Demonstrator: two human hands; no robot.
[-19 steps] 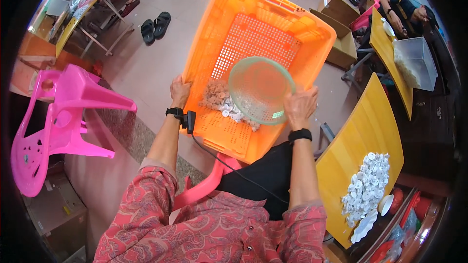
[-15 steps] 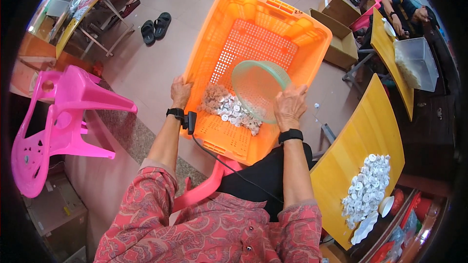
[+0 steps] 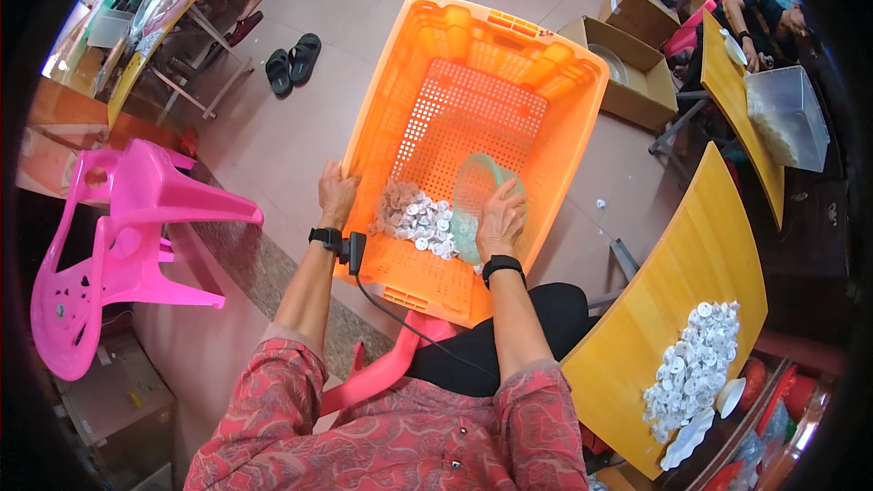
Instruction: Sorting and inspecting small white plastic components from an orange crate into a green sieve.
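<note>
A deep orange plastic crate point(image 3: 364, 141) with a perforated bottom leans toward me. My left hand point(image 3: 337, 193) is closed on its left rim. Inside the crate, my right hand point(image 3: 501, 216) grips the rim of a round, pale green mesh basket point(image 3: 470, 184). The basket is tipped on its side, its lower edge against a heap of small round white plastic parts point(image 3: 426, 218). To the left of these parts lies a pile of small brownish pieces point(image 3: 396, 204). My right fingertips are partly hidden.
On my right, a yellow table point(image 3: 696, 245) bears a heap of white parts point(image 3: 696, 359) and white dishes. A pink chair point(image 3: 145, 218) lies tipped at left. Black slippers point(image 3: 293, 64), a cardboard box point(image 3: 632, 77) and other people at tables are farther off.
My right hand has moved left and lower into the crate, turning the green basket more onto its side. The crate's far edge has dropped slightly nearer. My left hand stays on the rim.
</note>
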